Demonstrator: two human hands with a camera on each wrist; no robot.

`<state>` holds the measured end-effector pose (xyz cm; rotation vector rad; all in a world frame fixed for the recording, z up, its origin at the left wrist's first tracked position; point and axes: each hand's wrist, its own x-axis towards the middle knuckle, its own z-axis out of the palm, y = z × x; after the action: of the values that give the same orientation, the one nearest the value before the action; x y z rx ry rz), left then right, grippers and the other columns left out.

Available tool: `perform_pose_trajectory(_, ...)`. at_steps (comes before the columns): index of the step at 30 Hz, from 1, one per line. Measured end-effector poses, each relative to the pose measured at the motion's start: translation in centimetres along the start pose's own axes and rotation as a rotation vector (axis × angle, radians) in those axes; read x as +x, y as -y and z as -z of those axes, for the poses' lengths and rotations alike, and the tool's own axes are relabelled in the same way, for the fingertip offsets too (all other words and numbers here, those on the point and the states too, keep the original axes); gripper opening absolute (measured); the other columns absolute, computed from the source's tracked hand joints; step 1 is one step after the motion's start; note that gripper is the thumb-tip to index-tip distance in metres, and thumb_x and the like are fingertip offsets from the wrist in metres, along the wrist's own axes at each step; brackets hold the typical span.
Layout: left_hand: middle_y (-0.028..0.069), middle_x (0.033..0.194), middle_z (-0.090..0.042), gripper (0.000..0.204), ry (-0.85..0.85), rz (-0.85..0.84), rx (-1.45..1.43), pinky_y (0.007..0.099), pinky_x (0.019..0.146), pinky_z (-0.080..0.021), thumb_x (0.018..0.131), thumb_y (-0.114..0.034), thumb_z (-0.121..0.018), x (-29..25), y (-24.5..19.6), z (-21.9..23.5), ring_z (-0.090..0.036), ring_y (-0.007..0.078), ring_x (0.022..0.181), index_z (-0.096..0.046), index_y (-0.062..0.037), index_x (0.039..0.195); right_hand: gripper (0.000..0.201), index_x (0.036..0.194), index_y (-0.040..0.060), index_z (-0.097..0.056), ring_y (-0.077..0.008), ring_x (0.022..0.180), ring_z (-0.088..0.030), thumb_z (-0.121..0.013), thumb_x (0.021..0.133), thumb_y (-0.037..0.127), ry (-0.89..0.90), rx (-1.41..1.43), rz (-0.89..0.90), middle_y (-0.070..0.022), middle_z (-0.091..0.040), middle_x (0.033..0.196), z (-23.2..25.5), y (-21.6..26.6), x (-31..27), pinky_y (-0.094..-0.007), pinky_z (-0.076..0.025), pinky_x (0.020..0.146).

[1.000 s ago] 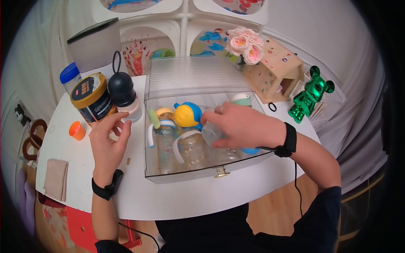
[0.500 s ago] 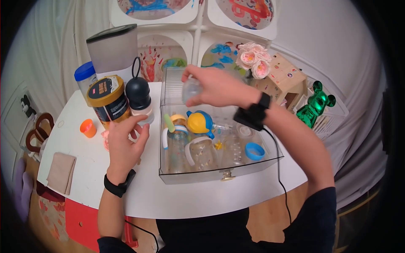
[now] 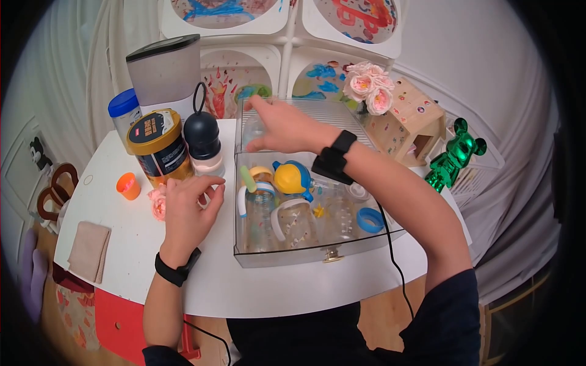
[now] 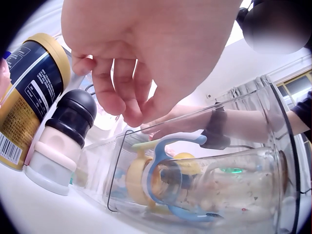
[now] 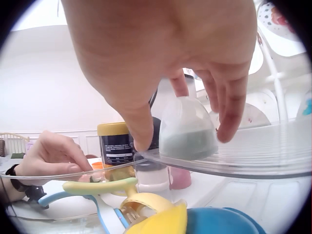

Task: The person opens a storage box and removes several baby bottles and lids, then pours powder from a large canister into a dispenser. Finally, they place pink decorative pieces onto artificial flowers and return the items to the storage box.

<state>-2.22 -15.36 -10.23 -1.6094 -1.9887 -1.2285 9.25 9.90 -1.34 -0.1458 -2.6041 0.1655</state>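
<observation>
My right hand (image 3: 284, 125) is over the back of a clear box (image 3: 287, 259). Its spread fingers surround a translucent dome bottle cap (image 5: 187, 129) with a pale green lower part. This cap stands upright on the ribbed clear lid (image 5: 258, 151), and gaps show between it and the thumb and fingers. Baby bottles lie inside the box, one with a white handle (image 3: 278, 222), beside a yellow-and-blue lid (image 3: 292, 179) and a blue ring (image 3: 370, 220). Left of the box, my left hand (image 3: 189, 204) hovers with loosely bent fingers, holding nothing.
A gold-lidded tub (image 3: 159, 146), a dark stacked container (image 3: 201, 137) and an orange cup (image 3: 128, 186) stand at the left, with a folded cloth (image 3: 90, 251) nearer. A wooden house (image 3: 409, 122) and a shiny green bear figure (image 3: 455, 152) are at the right.
The right hand has carried the dome cap from inside the box leftward and back onto the ribbed lid, and its fingers have loosened. The left hand stays beside the box; the head view has shifted.
</observation>
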Motion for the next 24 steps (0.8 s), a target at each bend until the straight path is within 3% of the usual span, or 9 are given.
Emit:
perform_pose_trajectory(1, 0.0014, 0.081, -0.074, 0.008, -0.001, 0.001, 0.002, 0.0332, 0.080, -0.039, 0.097, -0.012, -0.081, -0.1, 0.3, -0.2, -0.063, 0.0123, 0.069, -0.082, -0.0066, 0.103, 0.058, 0.130, 0.0083, -0.060, -0.0449, 0.104, -0.071, -0.089, 0.089, 0.037, -0.097, -0.025, 0.041, -0.0233, -0.073, 0.104, -0.2, 0.2, -0.7, -0.0515, -0.055, 0.092)
perform_pose_trajectory(4, 0.0016, 0.081, -0.074, 0.007, 0.006, 0.019, 0.000, 0.0339, 0.079, -0.038, 0.097, -0.012, -0.081, -0.2, 0.8, -0.2, -0.063, 0.0126, 0.070, -0.082, -0.0073, 0.103, 0.048, 0.128, 0.0081, -0.064, -0.0448, 0.106, -0.074, -0.083, 0.095, 0.037, 0.001, -0.075, 0.106, -0.0224, -0.076, 0.110, 4.8, 3.1, -2.3, -0.0528, -0.058, 0.092)
perform_pose_trajectory(7, 0.0019, 0.081, -0.074, 0.007, 0.018, 0.024, -0.002, 0.0341, 0.079, -0.038, 0.097, -0.012, -0.081, 0.0, 1.2, -0.1, -0.063, 0.0128, 0.070, -0.082, -0.0080, 0.103, 0.039, 0.129, 0.0132, -0.067, -0.0438, 0.085, -0.075, -0.079, 0.096, 0.030, 0.344, -0.216, 0.016, -0.0157, -0.075, 0.091, 5.9, 3.9, -5.4, -0.0530, -0.059, 0.076)
perform_pose_trajectory(10, 0.0022, 0.080, -0.074, 0.006, 0.032, 0.025, -0.014, 0.0343, 0.078, -0.038, 0.097, -0.012, -0.081, 0.0, 1.1, -0.2, -0.062, 0.0133, 0.069, -0.082, -0.0080, 0.102, 0.046, 0.137, 0.0172, -0.067, -0.0416, 0.087, -0.076, -0.079, 0.094, 0.027, 0.434, -0.377, 0.018, -0.0172, -0.074, 0.088, 4.9, 4.2, -9.3, -0.0514, -0.059, 0.076)
perform_pose_trajectory(11, 0.0022, 0.080, -0.074, 0.006, 0.038, 0.026, -0.020, 0.0344, 0.078, -0.038, 0.097, -0.011, -0.081, 0.0, 1.0, -0.2, -0.062, 0.0134, 0.069, -0.082, -0.0080, 0.102, 0.056, 0.145, 0.0238, -0.065, -0.0396, 0.092, -0.077, -0.080, 0.092, 0.021, 0.504, -0.350, -0.049, -0.0194, -0.074, 0.095, 4.8, 4.6, -9.6, -0.0503, -0.060, 0.076)
perform_pose_trajectory(17, 0.0018, 0.077, -0.072, 0.006, 0.047, -0.016, 0.056, 0.0355, 0.079, -0.038, 0.097, -0.012, -0.081, -0.1, 1.0, -0.5, -0.060, 0.0152, 0.066, -0.083, -0.0077, 0.101, 0.066, 0.147, 0.0301, -0.065, -0.0389, 0.101, -0.077, -0.083, 0.087, 0.008, 0.529, -0.296, 0.036, -0.0203, -0.072, 0.114, 3.6, 3.3, -9.2, -0.0521, -0.062, 0.082)
perform_pose_trajectory(20, 0.0020, 0.078, -0.074, 0.005, 0.030, -0.036, 0.055, 0.0369, 0.077, -0.038, 0.095, -0.013, -0.080, -0.1, 1.3, -0.4, -0.061, 0.0190, 0.065, -0.082, -0.0098, 0.100, 0.066, 0.145, 0.0283, -0.065, -0.0405, 0.102, -0.077, -0.084, 0.085, 0.007, 0.525, -0.291, 0.079, -0.0185, -0.072, 0.114, 3.4, 2.4, -8.7, -0.0524, -0.061, 0.083)
perform_pose_trajectory(24, 0.0025, 0.074, -0.073, 0.006, 0.029, -0.043, 0.078, 0.0359, 0.079, -0.038, 0.096, -0.012, -0.081, -0.1, 1.6, -0.4, -0.060, 0.0155, 0.065, -0.083, -0.0090, 0.102, 0.064, 0.139, 0.0240, -0.066, -0.0424, 0.100, -0.075, -0.086, 0.082, 0.007, 0.549, -0.246, 0.076, -0.0182, -0.074, 0.108, 4.5, 2.4, -8.6, -0.0528, -0.060, 0.081)
